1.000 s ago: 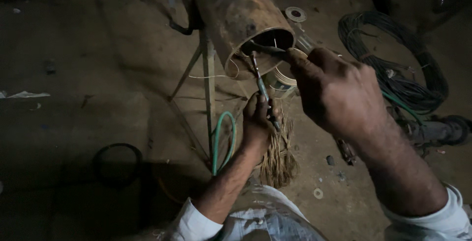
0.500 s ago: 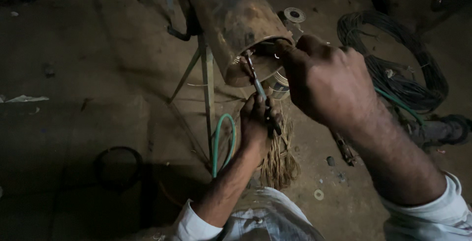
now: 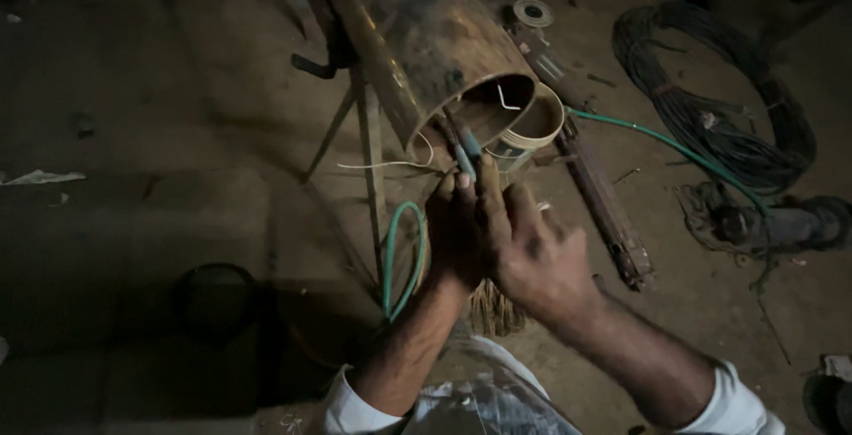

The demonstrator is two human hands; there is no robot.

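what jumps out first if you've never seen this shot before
A big rusty metal cylinder slants down from the top centre, open end toward the camera. Just below its mouth, the left hand and right hand press together around a teal-handled tool. A dark cable coil lies at upper right.

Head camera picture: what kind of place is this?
Probably a repair workshop: a big rusty metal cylinder on a stand, a coil of dark cable on the dirty floor, scattered metal parts.
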